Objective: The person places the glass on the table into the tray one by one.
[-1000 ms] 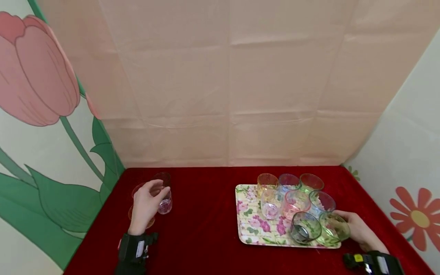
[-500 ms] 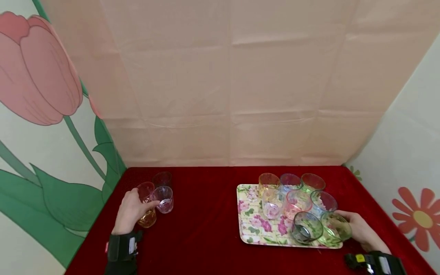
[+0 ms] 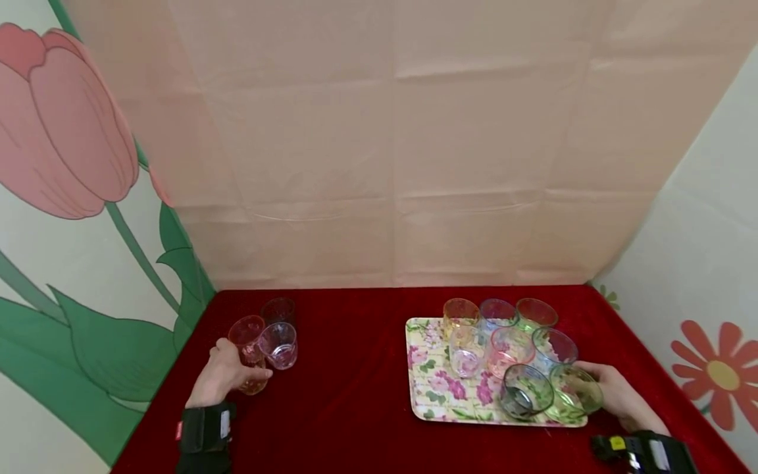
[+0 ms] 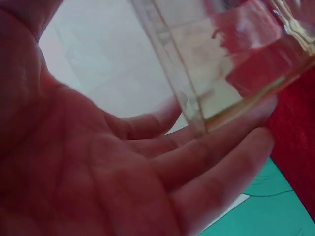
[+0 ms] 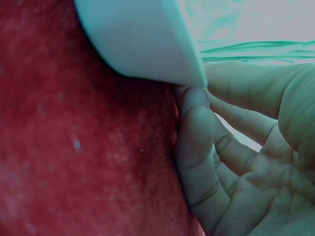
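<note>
My left hand (image 3: 224, 372) is around an amber glass (image 3: 253, 386) at the left, thumb crossing in front. In the left wrist view its fingers (image 4: 216, 162) lie nearly straight along the amber glass (image 4: 221, 88); the thumb's tip is out of that view. A pink glass (image 3: 247, 331) and a pale purple glass (image 3: 281, 349) stand just beyond. At the right, my right hand (image 3: 616, 394) pinches the edge of a floral tray (image 3: 428, 407), partly hidden behind a green glass (image 3: 577, 395). The right wrist view shows thumb and fingers at the tray's white edge (image 5: 147, 44).
A dark glass (image 3: 278, 309) stands at the back left. Several coloured glasses crowd the tray's right side, among them a yellow one (image 3: 460, 316), a pink one (image 3: 510, 352) and a grey one (image 3: 526, 394). Red cloth (image 3: 349, 395) covers the table. Printed walls rise behind and beside it.
My left hand has moved from over the pale purple glass leftward and nearer, to the amber glass. My right hand has stayed at the tray's edge.
</note>
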Motion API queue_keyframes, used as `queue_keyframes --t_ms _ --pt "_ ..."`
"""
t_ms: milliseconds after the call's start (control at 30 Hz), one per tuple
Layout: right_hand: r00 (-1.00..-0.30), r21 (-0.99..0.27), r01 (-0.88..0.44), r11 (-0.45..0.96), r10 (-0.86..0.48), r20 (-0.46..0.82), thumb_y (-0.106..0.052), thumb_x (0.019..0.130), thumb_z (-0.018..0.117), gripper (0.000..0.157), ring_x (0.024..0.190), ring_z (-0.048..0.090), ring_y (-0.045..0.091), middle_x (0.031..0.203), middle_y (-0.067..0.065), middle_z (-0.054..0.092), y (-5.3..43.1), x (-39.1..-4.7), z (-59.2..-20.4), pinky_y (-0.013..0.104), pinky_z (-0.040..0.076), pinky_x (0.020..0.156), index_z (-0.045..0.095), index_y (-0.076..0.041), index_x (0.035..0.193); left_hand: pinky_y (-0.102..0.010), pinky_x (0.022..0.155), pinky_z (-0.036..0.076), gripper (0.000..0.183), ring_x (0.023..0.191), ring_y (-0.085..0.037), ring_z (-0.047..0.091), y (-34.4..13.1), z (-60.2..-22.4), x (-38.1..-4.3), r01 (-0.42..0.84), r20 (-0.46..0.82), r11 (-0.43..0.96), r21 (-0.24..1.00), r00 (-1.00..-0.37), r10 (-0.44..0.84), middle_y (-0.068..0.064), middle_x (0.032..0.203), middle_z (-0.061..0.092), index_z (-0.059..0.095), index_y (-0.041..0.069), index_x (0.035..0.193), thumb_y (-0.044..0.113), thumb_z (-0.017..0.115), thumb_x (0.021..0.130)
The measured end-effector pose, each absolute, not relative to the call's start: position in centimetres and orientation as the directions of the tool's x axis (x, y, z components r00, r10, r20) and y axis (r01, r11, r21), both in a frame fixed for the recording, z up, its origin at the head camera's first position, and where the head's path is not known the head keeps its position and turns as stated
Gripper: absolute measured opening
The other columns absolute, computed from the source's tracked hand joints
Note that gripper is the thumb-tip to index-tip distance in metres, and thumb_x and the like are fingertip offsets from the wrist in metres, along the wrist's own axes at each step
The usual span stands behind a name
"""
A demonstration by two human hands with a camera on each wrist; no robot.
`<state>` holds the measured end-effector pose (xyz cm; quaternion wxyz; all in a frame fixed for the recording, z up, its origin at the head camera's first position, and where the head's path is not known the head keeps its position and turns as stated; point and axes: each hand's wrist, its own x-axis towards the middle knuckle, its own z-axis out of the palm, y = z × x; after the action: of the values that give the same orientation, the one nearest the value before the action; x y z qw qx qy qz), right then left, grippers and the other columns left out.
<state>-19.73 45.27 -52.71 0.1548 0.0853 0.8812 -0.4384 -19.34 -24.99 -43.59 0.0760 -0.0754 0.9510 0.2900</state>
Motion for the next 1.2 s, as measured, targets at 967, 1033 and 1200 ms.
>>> queue_keyframes --t_ms 967,1033,1200 --pt "-0.934 -0.747 0.301 0.593 0.026 -0.355 -0.035 0.098 0.069 0.066 0.094 0.055 0.021 0.113 0.013 0.068 45.3 -19.6 -52.8 0.034 0.052 0.073 0.05 0.014 0.138 -0.045 0.071 0.053 0.087 0.093 -0.037 0.063 -26.3 -39.8 -17.3 -0.203 -0.139 0.785 0.585 -0.979 -0.15 -0.034 0.111 0.059 0.035 -0.017 0.132 0.04 0.08 0.084" --pt "-0.934 -0.742 0.305 0.598 0.034 -0.356 -0.036 0.097 0.07 0.066 0.094 0.055 0.022 0.112 0.012 0.068 45.3 -19.6 -52.8 0.034 0.052 0.073 0.051 0.013 0.138 -0.046 0.072 0.054 0.088 0.094 -0.037 0.063 -26.2 -39.5 -17.1 -0.199 -0.109 0.778 0.596 -0.98 -0.167 -0.033 0.112 0.059 0.035 -0.016 0.133 0.044 0.079 0.085" --pt "-0.942 -0.73 0.282 0.622 0.035 -0.335 -0.036 0.097 0.069 0.062 0.093 0.055 0.022 0.109 0.012 0.068 45.2 -19.7 -52.7 0.033 0.052 0.071 0.056 0.012 0.134 -0.053 0.08 0.054 0.096 0.099 -0.044 0.063 -25.7 -39.2 -17.0 -0.185 -0.011 0.758 0.625 -0.974 -0.228 -0.035 0.117 0.059 0.036 -0.015 0.136 0.058 0.074 0.087"
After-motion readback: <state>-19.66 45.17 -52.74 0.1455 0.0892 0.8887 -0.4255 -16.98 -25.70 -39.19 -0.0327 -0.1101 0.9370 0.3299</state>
